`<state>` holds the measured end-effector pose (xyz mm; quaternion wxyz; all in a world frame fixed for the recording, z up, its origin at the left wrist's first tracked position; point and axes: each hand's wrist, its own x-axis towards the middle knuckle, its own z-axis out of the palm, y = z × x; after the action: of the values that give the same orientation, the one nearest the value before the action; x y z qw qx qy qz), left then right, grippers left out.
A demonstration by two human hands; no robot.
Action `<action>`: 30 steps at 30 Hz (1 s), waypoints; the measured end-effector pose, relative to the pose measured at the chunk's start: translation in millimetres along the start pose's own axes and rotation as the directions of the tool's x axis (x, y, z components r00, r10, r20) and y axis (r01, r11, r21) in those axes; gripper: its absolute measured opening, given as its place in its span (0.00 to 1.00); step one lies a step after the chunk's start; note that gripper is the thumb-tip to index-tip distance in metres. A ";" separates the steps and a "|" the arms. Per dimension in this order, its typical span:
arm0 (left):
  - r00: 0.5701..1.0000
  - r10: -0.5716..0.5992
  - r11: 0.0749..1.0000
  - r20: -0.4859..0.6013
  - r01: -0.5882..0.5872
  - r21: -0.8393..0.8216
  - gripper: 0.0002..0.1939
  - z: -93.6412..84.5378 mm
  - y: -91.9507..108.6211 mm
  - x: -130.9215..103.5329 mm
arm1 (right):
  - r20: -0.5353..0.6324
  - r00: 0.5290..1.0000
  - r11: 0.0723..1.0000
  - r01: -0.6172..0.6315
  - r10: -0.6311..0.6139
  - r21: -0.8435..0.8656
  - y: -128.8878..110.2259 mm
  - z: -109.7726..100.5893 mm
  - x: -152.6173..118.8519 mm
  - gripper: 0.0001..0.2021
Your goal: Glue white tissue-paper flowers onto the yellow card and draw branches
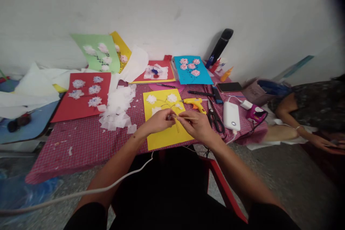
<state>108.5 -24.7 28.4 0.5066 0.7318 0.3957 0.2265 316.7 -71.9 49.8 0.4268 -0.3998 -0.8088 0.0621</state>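
Both hands meet over a yellow sheet of paper (pixel 164 140) with drawn stems and white tissue-paper flowers (pixel 171 97) on it. My right hand (pixel 198 126) is closed around a thin pale wooden stick (pixel 191 118), whose tip points at the left fingers. Pinched together at that tip are the fingers of my left hand (pixel 161 120); a small whitish piece seems to be between them, mostly hidden. Beyond the right hand lies a yellow glue gun (pixel 195 102). Black-handled scissors (pixel 215 119) rest to its right.
Left of the sheet is a pile of white tissue squares (pixel 118 104), beside a red flower card (pixel 84 109). A blue card (pixel 192 72) stands behind. A white power bank (pixel 231 115) lies right. A white cable (pixel 107 187) crosses my left arm. Another person's arm (pixel 299 129) shows far right.
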 end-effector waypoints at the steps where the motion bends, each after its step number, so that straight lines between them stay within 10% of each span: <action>1: 1.000 -0.010 1.000 0.002 0.010 -0.019 0.09 0.9 1.4 -0.7 | -0.016 1.000 1.000 0.013 -0.013 -0.020 -0.3 0.9 -0.9 0.06; 19: 0.998 -0.034 0.999 -0.056 0.033 -0.007 0.08 13.0 -0.9 5.4 | 0.058 0.982 0.978 -0.185 0.180 0.097 1.4 6.9 -13.0 0.07; 30: 0.998 -0.049 0.998 0.036 0.047 0.042 0.09 13.0 10.0 15.0 | 0.064 0.868 0.795 -0.479 0.493 0.371 14.4 7.5 4.0 0.09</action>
<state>130.2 -21.6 31.5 0.5041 0.7363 0.4082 0.1926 318.5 -57.6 41.2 0.4792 -0.5058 -0.6440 0.3158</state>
